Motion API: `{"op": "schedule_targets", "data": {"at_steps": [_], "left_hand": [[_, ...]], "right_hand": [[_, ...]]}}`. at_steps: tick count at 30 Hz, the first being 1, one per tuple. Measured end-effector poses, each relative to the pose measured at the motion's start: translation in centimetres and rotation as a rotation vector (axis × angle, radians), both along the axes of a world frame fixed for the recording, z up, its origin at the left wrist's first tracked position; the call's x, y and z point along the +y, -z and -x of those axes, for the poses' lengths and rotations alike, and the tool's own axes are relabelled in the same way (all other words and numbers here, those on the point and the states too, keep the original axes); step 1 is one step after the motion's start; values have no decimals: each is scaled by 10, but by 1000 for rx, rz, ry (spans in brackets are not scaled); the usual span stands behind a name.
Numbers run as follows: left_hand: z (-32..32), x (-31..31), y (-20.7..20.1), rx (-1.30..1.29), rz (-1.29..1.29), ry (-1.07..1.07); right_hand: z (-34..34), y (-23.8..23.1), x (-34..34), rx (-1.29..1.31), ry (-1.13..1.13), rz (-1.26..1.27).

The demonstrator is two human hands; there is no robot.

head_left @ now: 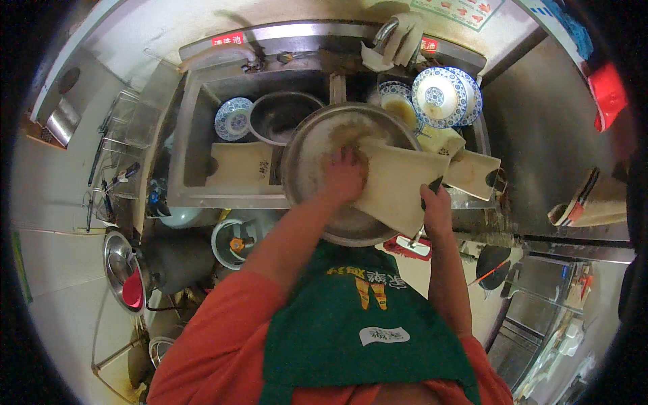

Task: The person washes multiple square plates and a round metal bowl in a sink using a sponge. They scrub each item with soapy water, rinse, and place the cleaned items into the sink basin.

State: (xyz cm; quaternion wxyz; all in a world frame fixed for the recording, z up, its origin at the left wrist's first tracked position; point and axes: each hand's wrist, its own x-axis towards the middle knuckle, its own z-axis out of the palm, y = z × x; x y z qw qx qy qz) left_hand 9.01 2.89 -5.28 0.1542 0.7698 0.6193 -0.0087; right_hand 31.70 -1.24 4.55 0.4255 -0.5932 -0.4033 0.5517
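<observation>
A large round metal basin (312,128) with cloudy, foamy water rests over the front of the sink, close to my body. My right hand (437,208) grips the near right end of a cream rectangular tray (403,182), by a dark notch in its edge. The tray lies tilted across the basin, its far end over the water. My left hand (343,177) is down in the basin beside the tray's left edge, fingers bent over a brownish patch. Blur and foam hide what that patch is.
In the metal sink (192,135) are a dark bowl (287,113), a blue-patterned plate (233,119) and another cream tray (239,165). Blue-and-white plates (439,98) stack at the right, above one more cream tray (474,174). Cloths (403,39) hang by the tap.
</observation>
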Motion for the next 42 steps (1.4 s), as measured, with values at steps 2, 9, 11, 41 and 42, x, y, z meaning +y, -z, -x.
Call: {"op": "schedule_targets", "data": {"at_steps": [2, 9, 11, 41, 42], "left_hand": [[7, -5, 6, 28, 24, 28], [-1, -39, -1, -414, -24, 202], [-8, -53, -19, -574, -90, 204], [-48, -43, -76, -628, -252, 109], [-40, -29, -69, -626, -153, 63]], "right_hand": [[-2, 4, 1, -75, -15, 20], [3, 6, 11, -51, 29, 6], [9, 1, 14, -19, 68, 22], [39, -23, 10, -538, -13, -98], [37, -23, 7, -472, 3, -109]]}}
